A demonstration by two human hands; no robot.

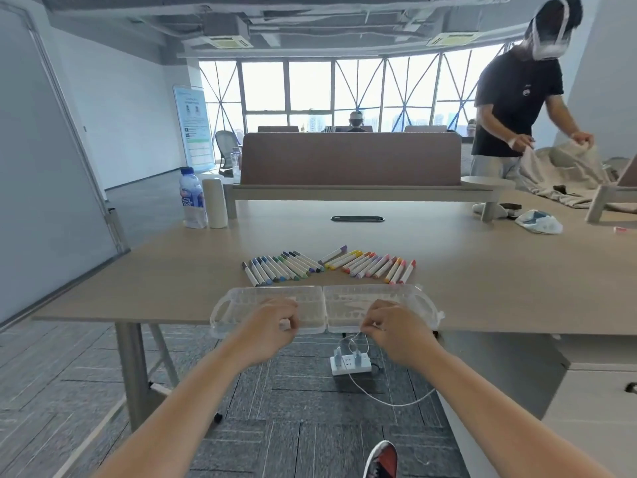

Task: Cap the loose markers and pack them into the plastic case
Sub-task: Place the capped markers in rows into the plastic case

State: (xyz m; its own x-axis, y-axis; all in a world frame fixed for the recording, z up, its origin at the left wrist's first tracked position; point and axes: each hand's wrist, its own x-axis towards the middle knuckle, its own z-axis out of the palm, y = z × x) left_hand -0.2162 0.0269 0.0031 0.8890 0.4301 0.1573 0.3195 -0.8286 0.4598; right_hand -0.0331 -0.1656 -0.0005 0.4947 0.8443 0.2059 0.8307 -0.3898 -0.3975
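Note:
A clear plastic case (344,298) lies open and flat at the table's near edge, its two halves side by side and nothing inside. My left hand (272,327) curls its fingers on the near rim of the left half. My right hand (393,327) does the same on the right half. Behind the case lie two fans of markers on the table: a blue, green and grey group (281,267) to the left and a purple, yellow, pink and red group (372,265) to the right. Their coloured ends appear capped.
A water bottle (191,198) and a white cylinder (214,203) stand at the table's far left. A black cable slot (357,219) sits mid-table. A person (517,108) handles cloth at the far right. On the floor below lies a power strip (350,363) with a white cable.

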